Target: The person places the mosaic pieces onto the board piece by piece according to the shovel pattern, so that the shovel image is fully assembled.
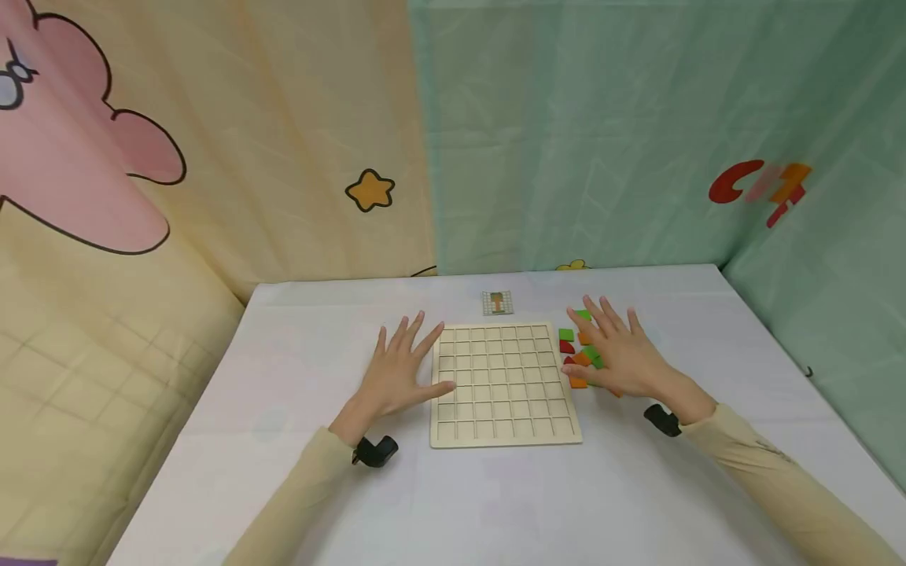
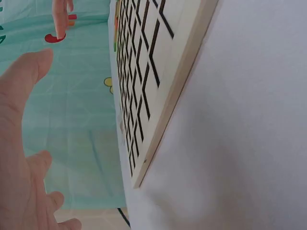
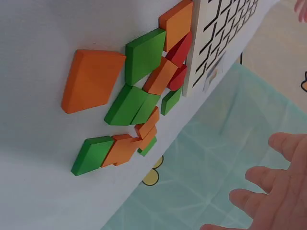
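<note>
A square wooden board (image 1: 504, 385) with a grooved grid lies flat on the white table. My left hand (image 1: 399, 373) hovers by its left edge, fingers spread and holding nothing; the thumb overlaps the board in the head view. Over the pile at the board's right, my right hand (image 1: 623, 354) is spread too, with nothing held. That pile has several orange blocks (image 3: 91, 80), green blocks (image 3: 145, 55) and a few red rounded blocks (image 3: 179, 49), lying loose. In the head view my right hand hides part of the pile.
A small card (image 1: 498, 303) with a printed grid and a brown figure lies behind the board. The white table (image 1: 510, 503) backs onto a printed curtain (image 1: 602, 141). Black wrist cameras are strapped to both wrists.
</note>
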A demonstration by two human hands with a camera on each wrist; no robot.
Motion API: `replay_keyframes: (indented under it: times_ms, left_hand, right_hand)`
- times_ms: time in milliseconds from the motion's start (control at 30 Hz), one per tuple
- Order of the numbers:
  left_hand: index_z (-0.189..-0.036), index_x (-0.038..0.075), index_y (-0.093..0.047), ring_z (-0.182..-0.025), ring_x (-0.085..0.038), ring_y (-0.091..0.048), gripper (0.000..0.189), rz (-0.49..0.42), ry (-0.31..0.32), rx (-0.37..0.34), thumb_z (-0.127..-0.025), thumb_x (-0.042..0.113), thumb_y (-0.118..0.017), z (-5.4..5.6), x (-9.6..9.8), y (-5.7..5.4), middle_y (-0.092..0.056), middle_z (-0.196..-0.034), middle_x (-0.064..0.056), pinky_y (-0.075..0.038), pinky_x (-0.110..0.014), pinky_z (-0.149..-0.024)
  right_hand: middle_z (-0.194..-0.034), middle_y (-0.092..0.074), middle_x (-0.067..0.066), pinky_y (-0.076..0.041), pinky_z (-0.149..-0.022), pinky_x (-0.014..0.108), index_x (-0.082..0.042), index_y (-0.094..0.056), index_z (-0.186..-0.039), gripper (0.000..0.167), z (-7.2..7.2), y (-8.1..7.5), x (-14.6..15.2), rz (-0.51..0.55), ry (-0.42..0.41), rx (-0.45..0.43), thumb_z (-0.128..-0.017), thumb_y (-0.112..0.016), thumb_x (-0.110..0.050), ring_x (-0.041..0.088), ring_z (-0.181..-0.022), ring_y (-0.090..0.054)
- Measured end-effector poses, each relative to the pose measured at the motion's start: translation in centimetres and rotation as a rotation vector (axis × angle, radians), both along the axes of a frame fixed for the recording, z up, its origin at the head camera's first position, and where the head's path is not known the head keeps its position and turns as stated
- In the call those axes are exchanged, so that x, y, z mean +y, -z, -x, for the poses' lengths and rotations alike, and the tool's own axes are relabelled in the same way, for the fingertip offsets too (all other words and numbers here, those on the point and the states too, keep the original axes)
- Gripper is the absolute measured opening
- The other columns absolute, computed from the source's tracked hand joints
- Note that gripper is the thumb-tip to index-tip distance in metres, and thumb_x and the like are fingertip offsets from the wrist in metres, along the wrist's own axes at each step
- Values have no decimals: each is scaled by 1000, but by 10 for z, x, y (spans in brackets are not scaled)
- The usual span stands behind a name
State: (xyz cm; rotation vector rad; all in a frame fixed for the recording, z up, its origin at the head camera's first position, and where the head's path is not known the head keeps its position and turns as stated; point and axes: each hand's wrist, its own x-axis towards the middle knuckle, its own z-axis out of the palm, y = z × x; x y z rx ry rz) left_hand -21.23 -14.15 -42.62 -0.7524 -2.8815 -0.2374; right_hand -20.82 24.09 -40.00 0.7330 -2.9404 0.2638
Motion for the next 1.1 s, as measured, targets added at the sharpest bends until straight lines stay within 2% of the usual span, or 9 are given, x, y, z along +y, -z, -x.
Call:
replay_keyframes:
  times_ms: [67,233,367,533,733,933,1100]
  left_hand:
    - [-154,27,-10,-142,-33,-8,99,-35,-1,-42,-78,81,-43,-1,0,7,-6,-158,-9,0,-55,-110]
    - [-154,18,-12,-142,-32,-13,103,-125,-2,-123,-78,76,-51,-9,1,17,-15,-156,-12,-3,-50,-112]
    - [-153,12,-16,-141,-30,-18,104,-172,-19,-211,-78,74,-54,-15,4,21,-23,-154,-13,-6,-46,-113]
    - [-152,7,-17,-140,-27,-20,109,-189,-33,-321,-76,74,-56,-21,10,24,-28,-151,-14,-8,-42,-113]
    - [-152,5,-16,-142,-22,-15,113,-171,-16,-332,-73,75,-59,-22,11,33,-20,-155,-10,-7,-38,-113]
    - [-150,6,-25,-143,-23,-8,110,-164,27,-322,-71,73,-63,-24,9,37,-13,-157,-11,-4,-42,-113]
    - [-150,6,-24,-143,-24,-5,110,-174,49,-313,-71,70,-66,-25,8,39,-10,-157,-12,-2,-44,-113]
  right_hand:
    - [-155,-11,21,-7,-104,68,-10,-21,-152,92,-1,1,2,28,9,-12,-85,-54,-65,38,-141,-2]
    - [-149,-28,23,-24,-101,64,-3,-35,-146,85,-1,7,7,76,22,16,-86,-60,-57,42,-135,-24]
    - [-138,-43,23,-36,-93,61,0,-46,-138,73,2,11,9,137,20,43,-85,-67,-46,41,-123,-41]
    - [-122,-55,20,-46,-83,53,2,-54,-129,61,6,15,7,183,31,44,-86,-70,-38,35,-105,-53]
    - [-107,-61,17,-51,-70,45,2,-62,-118,50,14,21,4,203,70,11,-85,-72,-34,29,-89,-57]
    - [-103,-61,14,-52,-70,44,2,-67,-110,42,24,24,1,222,112,-86,-87,-69,-33,30,-91,-57]
    - [-102,-61,13,-51,-72,43,1,-68,-107,40,33,26,1,233,139,-177,-87,-69,-34,28,-90,-56]
